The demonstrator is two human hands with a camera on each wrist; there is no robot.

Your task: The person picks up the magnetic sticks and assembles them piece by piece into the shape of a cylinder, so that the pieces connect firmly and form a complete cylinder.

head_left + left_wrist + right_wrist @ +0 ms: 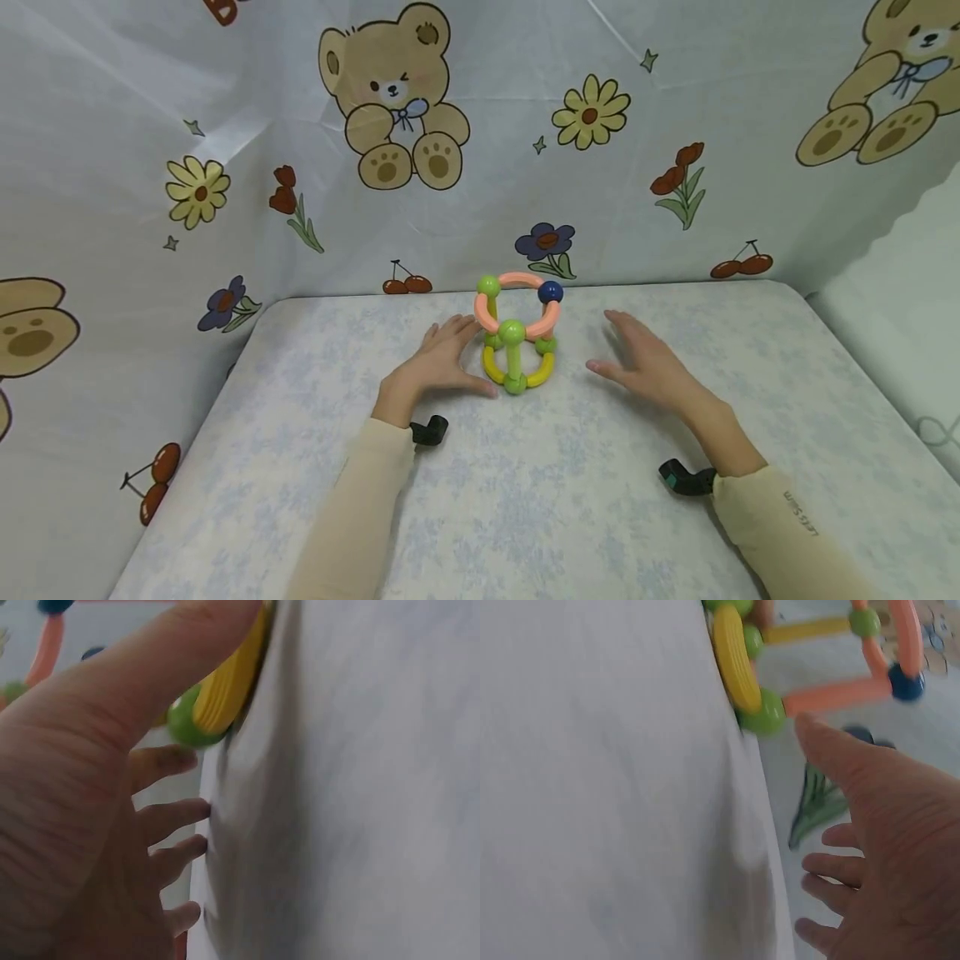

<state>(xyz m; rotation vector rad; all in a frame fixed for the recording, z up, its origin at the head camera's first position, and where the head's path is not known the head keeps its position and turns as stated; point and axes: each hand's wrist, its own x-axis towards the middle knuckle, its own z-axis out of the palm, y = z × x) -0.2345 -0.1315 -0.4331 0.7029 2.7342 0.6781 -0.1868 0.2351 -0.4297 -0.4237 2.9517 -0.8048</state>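
Observation:
A cage-like structure of toy rods and balls [512,333] stands on the table. Its upper ring has pink curved rods with green balls and a dark blue ball [551,292]; yellow curved rods [229,686] and green balls form the lower ring. Straight uprights join the two, one of them a pink rod [840,696]. My left hand [441,360] lies just left of it, fingers spread, thumb close by the lower ring. To the right, apart from the structure, my right hand [651,367] hovers with fingers extended and nothing in it.
A pale blue-and-white patterned cloth covers the table [525,500]. Behind it hangs a white curtain [487,142] printed with bears, flowers and cherries. Black wrist cameras [430,431] sit at both sleeves. A white cable [937,433] shows at the right edge.

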